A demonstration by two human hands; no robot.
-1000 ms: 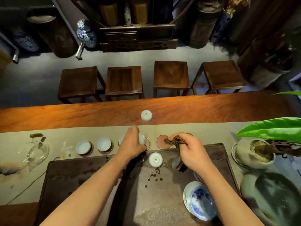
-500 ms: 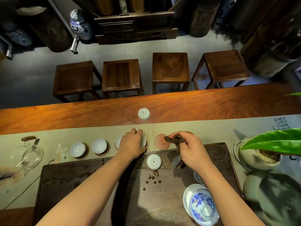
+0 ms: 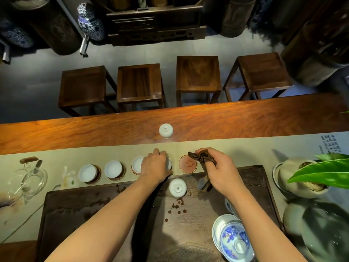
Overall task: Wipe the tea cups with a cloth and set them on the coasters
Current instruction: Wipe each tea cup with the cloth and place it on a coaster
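Observation:
Three white tea cups (image 3: 113,169) stand upright on round coasters in a row on the pale runner. To their right my left hand (image 3: 155,166) rests over a fourth white cup (image 3: 169,163), set on its coaster and mostly hidden by the fingers. A bare reddish coaster (image 3: 188,163) lies right of it. My right hand (image 3: 220,170) holds a crumpled brown cloth (image 3: 201,156) above that coaster's right edge. One cup (image 3: 177,187) lies upside down on the dark tea tray (image 3: 94,208). Another upside-down cup (image 3: 166,130) sits on the wooden table beyond the runner.
A blue-and-white lidded bowl (image 3: 233,241) stands at the tray's near right. A glass pitcher (image 3: 31,179) is at the left, a potted plant (image 3: 306,176) and grey pots at the right. Tea leaves are scattered on the tray. Stools stand beyond the table.
My left hand has lowered the tilted cup down onto its coaster and now lies flat over it. The right hand with the cloth has stayed in place.

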